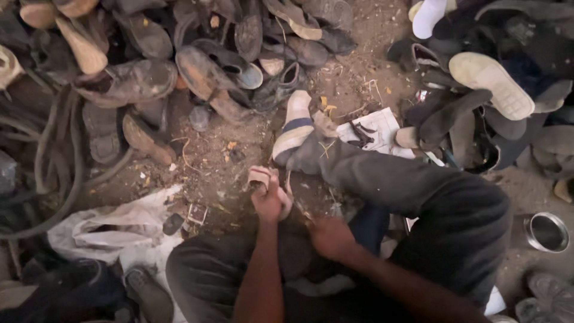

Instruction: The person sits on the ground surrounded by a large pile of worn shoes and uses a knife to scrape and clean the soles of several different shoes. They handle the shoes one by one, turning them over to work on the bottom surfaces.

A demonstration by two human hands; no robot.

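On the dirt floor (203,161) between the person's knees, a small tan shoe piece (260,177) sits gripped in the left hand (269,200), fingers closed round it. Right hand (330,237) just beside it, low over the lap, fist-like; can't tell if it holds anything. Foot in a striped sandal (293,127) stretches ahead. White paper (373,128) by the leg. Heaps of worn shoes (149,78) all around, white cloth bag (113,230) left, steel cup (547,232) right.
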